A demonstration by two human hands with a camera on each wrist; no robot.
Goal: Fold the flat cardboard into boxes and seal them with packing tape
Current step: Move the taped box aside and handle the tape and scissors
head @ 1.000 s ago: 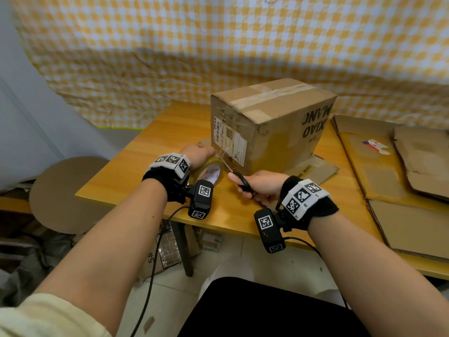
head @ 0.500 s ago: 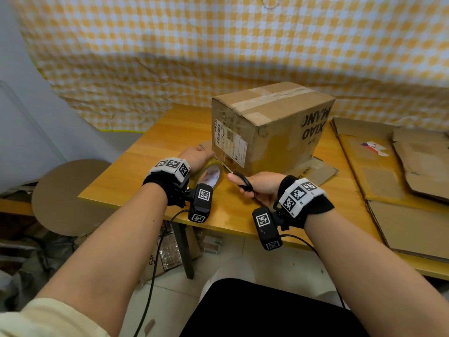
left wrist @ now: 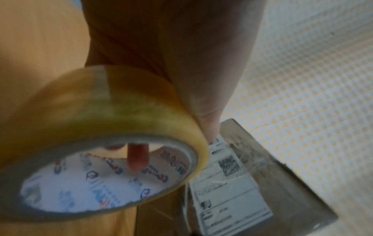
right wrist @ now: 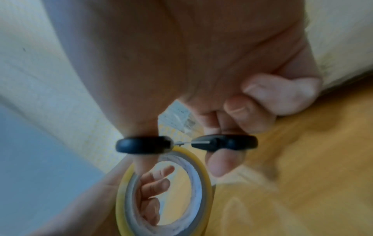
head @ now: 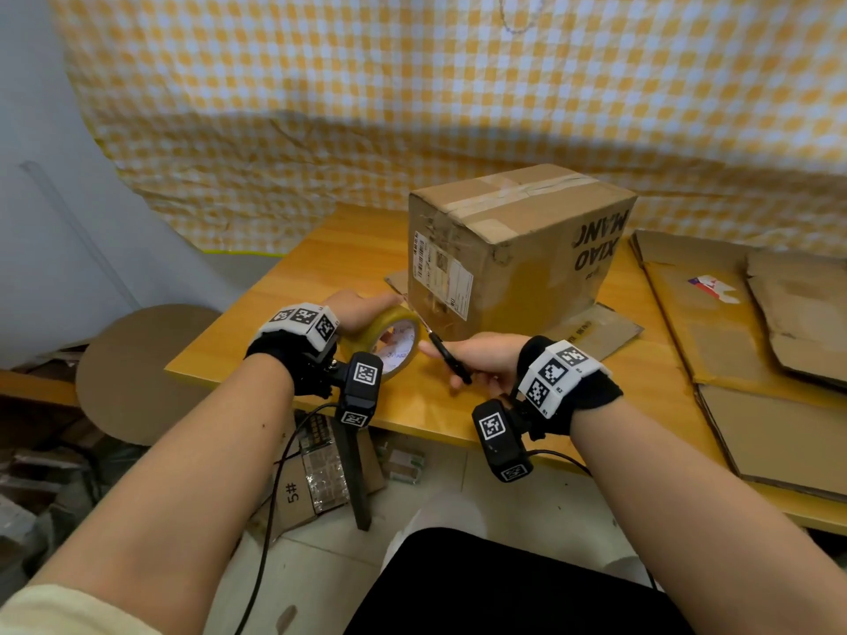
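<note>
Backdrop: a yellow-and-white checked cloth [head: 412, 84] hangs behind the work area, with a pale wall to its left.
Surface: a honey-coloured wooden surface [head: 284, 313], seen from above by the head camera.
Box: a closed cardboard box [head: 518, 249] stands upright on the surface, tape strips across its top seam, a white shipping label [head: 442, 277] on the side facing the person and dark upside-down lettering on the side to its right.
Flat cardboard: several unfolded sheets [head: 751, 359] lie stacked on the right part of the surface, well apart from the hands; another flat piece [head: 600, 327] lies under the box and sticks out at its right.
Tape roll: a roll of clear yellowish packing tape [head: 389, 341] stands on edge just beside the box's lower left corner; its white printed core shows in the left wrist view.
Left hand: the left hand [head: 357, 309] holds the roll, grip clamped on it, fingers curled through the core and thumb over the outer rim.
Scissors: black-handled scissors [head: 447, 355] point toward the box's lower left corner, beside the roll.
Right hand: the right hand [head: 481, 359] holds the scissors, grip clamped on the handles, thumb in one loop and fingers in the other; the right wrist view shows the two loops spread apart.
Floor: a round cardboard disc [head: 137, 373] and a sheet marked "5#" [head: 293, 492] lie below the surface edge.
</note>
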